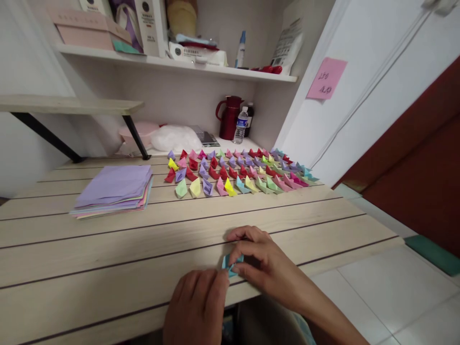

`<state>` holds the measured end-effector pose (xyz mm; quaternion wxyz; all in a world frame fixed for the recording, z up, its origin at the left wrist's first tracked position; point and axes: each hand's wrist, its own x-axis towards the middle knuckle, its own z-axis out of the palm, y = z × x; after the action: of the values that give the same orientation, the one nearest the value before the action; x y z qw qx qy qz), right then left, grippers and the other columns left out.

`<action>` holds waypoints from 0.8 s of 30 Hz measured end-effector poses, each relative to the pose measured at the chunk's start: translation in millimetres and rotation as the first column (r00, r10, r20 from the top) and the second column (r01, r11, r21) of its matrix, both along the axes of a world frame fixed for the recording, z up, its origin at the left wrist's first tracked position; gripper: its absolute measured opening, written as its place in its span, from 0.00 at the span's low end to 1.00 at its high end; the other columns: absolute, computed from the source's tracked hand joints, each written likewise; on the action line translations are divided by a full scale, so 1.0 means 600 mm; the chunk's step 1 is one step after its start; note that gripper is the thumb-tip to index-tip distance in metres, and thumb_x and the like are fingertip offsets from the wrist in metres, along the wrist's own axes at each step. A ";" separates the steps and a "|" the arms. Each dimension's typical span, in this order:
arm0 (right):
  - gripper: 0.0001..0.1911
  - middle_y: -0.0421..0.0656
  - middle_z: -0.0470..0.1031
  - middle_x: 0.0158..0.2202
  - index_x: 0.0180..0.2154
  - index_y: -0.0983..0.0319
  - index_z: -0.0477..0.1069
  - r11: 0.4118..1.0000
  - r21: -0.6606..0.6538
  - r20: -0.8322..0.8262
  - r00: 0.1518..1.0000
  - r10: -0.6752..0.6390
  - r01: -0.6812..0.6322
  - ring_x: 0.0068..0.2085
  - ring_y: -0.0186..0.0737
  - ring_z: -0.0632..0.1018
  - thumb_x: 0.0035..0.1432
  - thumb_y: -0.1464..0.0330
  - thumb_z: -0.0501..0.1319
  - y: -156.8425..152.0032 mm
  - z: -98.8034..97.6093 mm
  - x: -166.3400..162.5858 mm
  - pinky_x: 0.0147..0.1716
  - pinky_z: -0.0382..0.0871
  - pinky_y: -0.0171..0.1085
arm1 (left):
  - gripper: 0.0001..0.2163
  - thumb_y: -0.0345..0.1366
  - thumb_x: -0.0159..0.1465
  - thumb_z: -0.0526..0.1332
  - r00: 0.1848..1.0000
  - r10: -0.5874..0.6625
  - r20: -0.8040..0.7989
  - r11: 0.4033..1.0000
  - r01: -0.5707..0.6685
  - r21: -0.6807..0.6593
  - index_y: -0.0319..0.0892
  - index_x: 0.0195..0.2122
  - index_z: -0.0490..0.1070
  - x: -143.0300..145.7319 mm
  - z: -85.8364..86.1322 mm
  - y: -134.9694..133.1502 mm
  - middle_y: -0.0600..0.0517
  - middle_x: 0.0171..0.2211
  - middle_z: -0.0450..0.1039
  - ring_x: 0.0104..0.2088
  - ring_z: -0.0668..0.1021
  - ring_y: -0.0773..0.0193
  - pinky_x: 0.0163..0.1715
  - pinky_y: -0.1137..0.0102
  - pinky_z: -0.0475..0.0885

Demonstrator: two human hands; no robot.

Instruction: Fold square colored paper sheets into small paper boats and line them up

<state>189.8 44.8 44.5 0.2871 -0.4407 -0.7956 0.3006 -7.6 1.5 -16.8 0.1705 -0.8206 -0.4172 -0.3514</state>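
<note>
Blue paper fold point(232, 263) | creased, small | pinched by both hands' fingers point(247, 249)

Both hands, left point(196, 306) and right point(260, 263), pinch small blue folded paper point(231, 264) on wooden table point(108, 258).

Beyond the hands, rows of small folded paper boats in many colours point(237, 172) cover the pale wooden slatted worktop point(108, 249). Further left lies a stack of pastel paper sheets, lilac on top point(114, 190). Far behind stand a dark red jug point(229, 117) and a clear plastic water bottle point(240, 126).
</note>
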 end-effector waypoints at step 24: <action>0.04 0.41 0.79 0.42 0.36 0.55 0.78 0.999 0.029 -0.099 0.994 -0.036 0.039 0.47 0.45 0.76 0.62 0.70 0.64 0.019 -0.011 0.000 0.53 0.63 0.47 | 0.07 0.31 0.70 0.52 0.988 -0.095 0.125 0.982 0.113 -0.152 0.48 0.39 0.68 -0.006 0.050 0.031 0.58 0.28 0.76 0.27 0.77 0.64 0.29 0.69 0.70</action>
<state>190.1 56.1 38.0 0.3384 -0.4357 -0.7766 0.3041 -11.4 20.0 13.3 0.0613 -0.8301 -0.4097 -0.3733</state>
